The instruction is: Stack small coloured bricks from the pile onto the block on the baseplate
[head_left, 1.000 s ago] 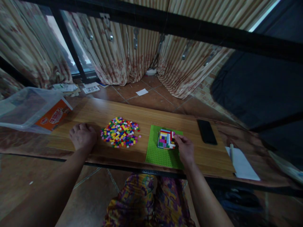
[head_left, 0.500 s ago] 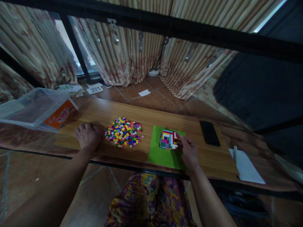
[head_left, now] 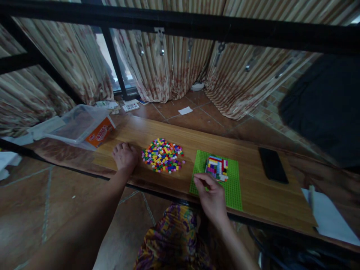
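A pile of small coloured bricks point(head_left: 163, 155) lies on the wooden table point(head_left: 253, 191). To its right sits a green baseplate point(head_left: 233, 185) with a block of coloured bricks point(head_left: 217, 167) built on its far part. My left hand point(head_left: 125, 155) rests curled on the table just left of the pile, holding nothing I can see. My right hand point(head_left: 210, 195) hovers over the near left part of the baseplate, fingers pinched together; what they hold, if anything, is too small to make out.
A clear plastic box point(head_left: 75, 127) with an orange label lies at the table's left end. A black phone point(head_left: 272, 170) lies right of the baseplate, white paper point(head_left: 329, 217) at the far right. Curtains and a black frame bar stand beyond. My patterned lap is below.
My right hand left the right edge of the brick block and drew back toward me and leftward over the near baseplate. The view has shifted, so everything sits further right. The left hand stays put.
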{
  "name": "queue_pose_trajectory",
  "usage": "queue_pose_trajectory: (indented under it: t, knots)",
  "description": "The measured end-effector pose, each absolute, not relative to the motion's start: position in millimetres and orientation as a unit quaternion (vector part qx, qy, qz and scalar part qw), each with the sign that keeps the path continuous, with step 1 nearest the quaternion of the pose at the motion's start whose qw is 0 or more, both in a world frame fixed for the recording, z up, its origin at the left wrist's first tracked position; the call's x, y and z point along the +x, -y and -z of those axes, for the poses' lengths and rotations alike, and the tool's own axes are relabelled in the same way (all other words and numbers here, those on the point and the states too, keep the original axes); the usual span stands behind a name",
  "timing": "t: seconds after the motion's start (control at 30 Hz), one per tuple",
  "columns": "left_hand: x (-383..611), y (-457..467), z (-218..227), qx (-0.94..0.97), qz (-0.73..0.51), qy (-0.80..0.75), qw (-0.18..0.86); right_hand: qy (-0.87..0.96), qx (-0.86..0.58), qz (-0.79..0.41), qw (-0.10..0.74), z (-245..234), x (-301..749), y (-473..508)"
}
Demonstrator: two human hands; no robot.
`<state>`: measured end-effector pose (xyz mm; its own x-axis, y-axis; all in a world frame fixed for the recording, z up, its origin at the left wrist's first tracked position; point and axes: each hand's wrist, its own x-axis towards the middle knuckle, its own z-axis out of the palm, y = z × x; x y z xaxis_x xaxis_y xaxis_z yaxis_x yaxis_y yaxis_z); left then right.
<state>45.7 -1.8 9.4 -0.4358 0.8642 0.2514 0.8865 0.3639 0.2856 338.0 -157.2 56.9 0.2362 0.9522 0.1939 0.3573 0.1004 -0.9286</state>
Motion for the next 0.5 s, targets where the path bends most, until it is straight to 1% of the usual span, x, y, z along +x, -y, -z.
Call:
queue_pose_trajectory:
  t: [0.07, 0.2, 0.5]
  knots:
    - [45.6, 1.7, -8.6, -0.529, 0.194, 0.825, 0.028, 0.575, -0.597, -0.3, 0.471, -44.3, 324.4, 153.6]
    - [45.1, 1.2, -7.3, -0.53, 0.193, 0.825, 0.028, 0.622, -0.591, -0.275, 0.434, -26.7, 308.7, 141.3]
    - [44.1, 1.0, -6.2, -0.531, 0.206, 0.822, 0.023, 0.694, -0.586, -0.21, 0.361, -17.9, 289.6, 111.0]
